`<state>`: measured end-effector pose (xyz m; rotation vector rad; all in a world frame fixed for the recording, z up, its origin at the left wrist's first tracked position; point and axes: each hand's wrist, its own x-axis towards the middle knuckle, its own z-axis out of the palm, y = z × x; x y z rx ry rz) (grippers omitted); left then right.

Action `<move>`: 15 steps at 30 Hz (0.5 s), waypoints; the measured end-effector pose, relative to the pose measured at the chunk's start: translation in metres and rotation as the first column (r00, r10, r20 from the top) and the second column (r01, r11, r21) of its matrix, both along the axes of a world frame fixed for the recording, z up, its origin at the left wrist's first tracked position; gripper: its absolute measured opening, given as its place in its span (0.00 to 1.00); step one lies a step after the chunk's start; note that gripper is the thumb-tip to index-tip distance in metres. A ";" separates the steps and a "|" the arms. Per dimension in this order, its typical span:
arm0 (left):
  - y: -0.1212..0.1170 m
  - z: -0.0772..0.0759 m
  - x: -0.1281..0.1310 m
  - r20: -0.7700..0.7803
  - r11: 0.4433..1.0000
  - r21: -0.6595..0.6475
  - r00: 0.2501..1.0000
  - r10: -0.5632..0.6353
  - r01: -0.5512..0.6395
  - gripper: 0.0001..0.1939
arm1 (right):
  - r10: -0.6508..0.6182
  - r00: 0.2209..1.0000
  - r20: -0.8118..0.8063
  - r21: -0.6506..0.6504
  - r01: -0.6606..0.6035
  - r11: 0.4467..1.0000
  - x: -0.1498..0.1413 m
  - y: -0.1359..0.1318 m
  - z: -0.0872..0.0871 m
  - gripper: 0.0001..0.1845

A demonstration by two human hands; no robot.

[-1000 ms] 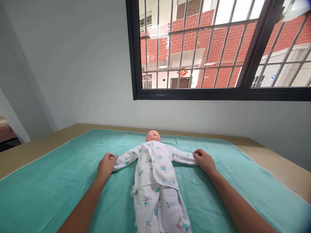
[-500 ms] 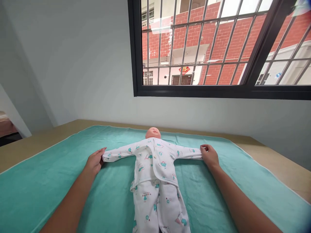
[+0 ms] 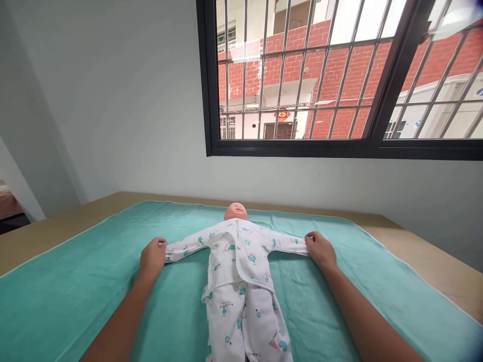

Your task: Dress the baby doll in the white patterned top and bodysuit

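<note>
A baby doll (image 3: 236,211) lies on its back on a teal blanket (image 3: 75,281), dressed in a white printed top (image 3: 237,254) and matching trousers (image 3: 241,322). Both sleeves are stretched straight out to the sides. My left hand (image 3: 152,260) is closed around the cuff of the sleeve on the left. My right hand (image 3: 320,250) is closed around the cuff of the sleeve on the right. The doll's own hands are hidden inside the sleeves.
The blanket covers a tan tabletop (image 3: 426,251) pushed against a pale wall (image 3: 124,115). A barred black-framed window (image 3: 339,75) above looks onto a red brick building. A dark opening (image 3: 11,216) shows at the far left.
Both sleeves went from partly bent to stretched out sideways. My left hand moved outward to the left with its cuff, then drew slightly back. My right hand stayed on its cuff.
</note>
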<state>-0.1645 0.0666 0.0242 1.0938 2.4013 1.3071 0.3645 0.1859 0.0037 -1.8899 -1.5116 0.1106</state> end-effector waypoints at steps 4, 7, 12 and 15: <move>-0.002 -0.007 0.006 -0.225 0.988 -0.136 0.969 -0.102 0.072 0.10 | 0.019 0.994 0.106 -0.039 -0.015 0.999 -0.005 -0.007 0.003 0.12; -0.005 -0.008 0.010 -0.307 0.976 -0.206 0.942 -0.133 0.070 0.14 | -0.003 0.984 0.178 -0.024 0.007 1.000 -0.009 -0.011 0.006 0.13; -0.003 -0.005 0.016 -0.449 0.982 -0.164 0.879 -0.159 0.093 0.20 | 0.004 0.895 0.447 0.174 -0.091 0.981 -0.046 -0.023 0.015 0.19; 0.004 -0.005 0.027 -0.571 0.978 -0.010 0.801 -0.177 0.209 0.21 | 0.207 0.859 0.468 0.219 -0.340 0.915 -0.081 -0.031 0.017 0.16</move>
